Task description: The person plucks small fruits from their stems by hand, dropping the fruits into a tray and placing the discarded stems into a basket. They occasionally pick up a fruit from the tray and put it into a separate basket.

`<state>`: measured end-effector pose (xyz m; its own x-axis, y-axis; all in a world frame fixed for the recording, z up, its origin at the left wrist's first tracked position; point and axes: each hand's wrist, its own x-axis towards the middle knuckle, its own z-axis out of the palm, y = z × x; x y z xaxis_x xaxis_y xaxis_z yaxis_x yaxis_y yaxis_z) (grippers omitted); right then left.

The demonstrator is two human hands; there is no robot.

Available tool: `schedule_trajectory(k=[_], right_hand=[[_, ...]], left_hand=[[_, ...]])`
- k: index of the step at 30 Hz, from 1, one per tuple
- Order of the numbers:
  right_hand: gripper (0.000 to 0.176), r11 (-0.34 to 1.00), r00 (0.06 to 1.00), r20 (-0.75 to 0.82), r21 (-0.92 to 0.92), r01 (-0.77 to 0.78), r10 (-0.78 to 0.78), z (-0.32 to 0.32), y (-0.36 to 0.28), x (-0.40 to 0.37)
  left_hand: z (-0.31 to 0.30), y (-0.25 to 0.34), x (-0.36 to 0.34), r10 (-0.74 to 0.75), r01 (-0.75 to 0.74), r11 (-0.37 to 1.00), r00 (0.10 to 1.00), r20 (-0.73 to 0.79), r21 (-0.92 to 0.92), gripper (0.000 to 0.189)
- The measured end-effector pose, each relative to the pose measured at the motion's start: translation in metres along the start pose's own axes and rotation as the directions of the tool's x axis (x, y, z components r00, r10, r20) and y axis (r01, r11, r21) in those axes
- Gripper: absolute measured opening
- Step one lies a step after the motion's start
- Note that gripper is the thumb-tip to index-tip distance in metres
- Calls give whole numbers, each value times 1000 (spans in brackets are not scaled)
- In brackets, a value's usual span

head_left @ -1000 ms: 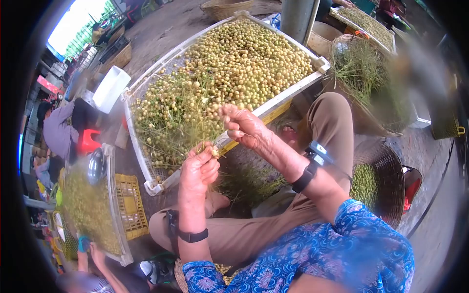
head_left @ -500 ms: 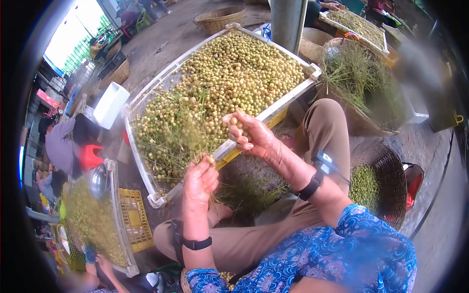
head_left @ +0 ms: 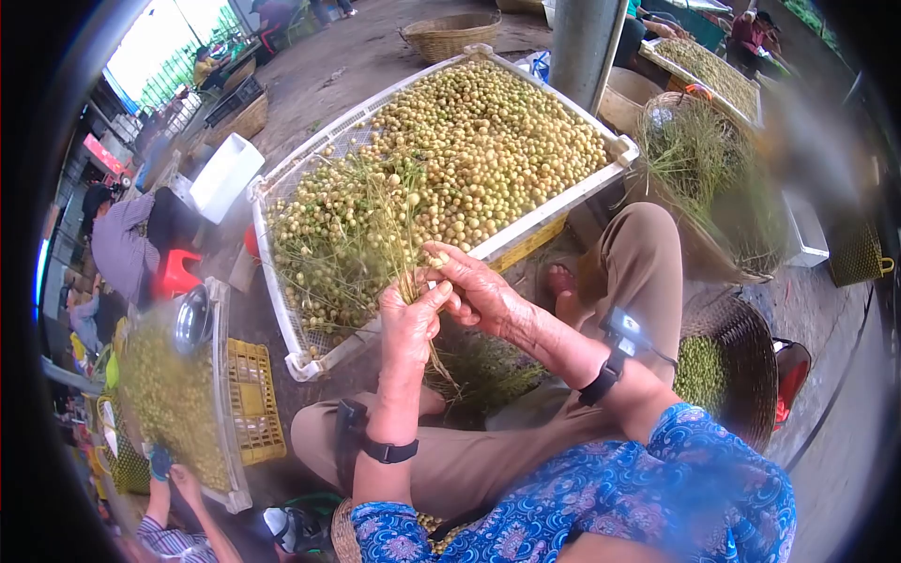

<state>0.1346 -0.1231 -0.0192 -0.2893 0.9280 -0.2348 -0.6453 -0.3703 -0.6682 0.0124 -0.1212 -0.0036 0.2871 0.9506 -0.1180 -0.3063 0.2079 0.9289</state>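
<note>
My left hand (head_left: 409, 324) is closed round a bunch of thin stalks (head_left: 404, 235), whose upper ends spread over the tray and whose cut ends hang below the fist. Touching it at the thumb, my right hand (head_left: 483, 298) has its fingers pinched at a small round yellowish fruit (head_left: 437, 263) by the stalks. Just beyond both hands, a white mesh tray (head_left: 572, 195) is heaped with small round yellow-green fruits (head_left: 488, 141). More stalks with fruit lie tangled on its left side. Beneath the tray shows a yellow crate (head_left: 530, 247).
Stripped stalks (head_left: 488, 371) lie on the ground below my hands. To the right stand a wicker basket (head_left: 762, 347) holding green fruits and a large basket of stalks (head_left: 704, 159). A metal post (head_left: 584, 56) rises behind the tray. At left, another person's hands (head_left: 188, 483) are beside a second tray (head_left: 222, 375).
My right hand has moved left and down to meet my left hand at the stalks. My left hand has shifted slightly right and up. The camera view has turned a little.
</note>
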Motion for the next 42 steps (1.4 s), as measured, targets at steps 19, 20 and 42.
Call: schedule_trajectory(k=[19, 20, 42], right_hand=[[37, 996, 997, 46, -60, 60, -57, -10, -10, -6], [36, 997, 995, 56, -13, 83, -82, -18, -15, -2], [9, 849, 970, 31, 490, 197, -243, -55, -69, 25]], left_hand=[[4, -7, -5, 11, -11, 999, 1000, 3, -36, 6], [2, -6, -6, -13, 19, 993, 999, 51, -116, 6], [6, -2, -10, -249, 304, 922, 940, 233, -238, 32]])
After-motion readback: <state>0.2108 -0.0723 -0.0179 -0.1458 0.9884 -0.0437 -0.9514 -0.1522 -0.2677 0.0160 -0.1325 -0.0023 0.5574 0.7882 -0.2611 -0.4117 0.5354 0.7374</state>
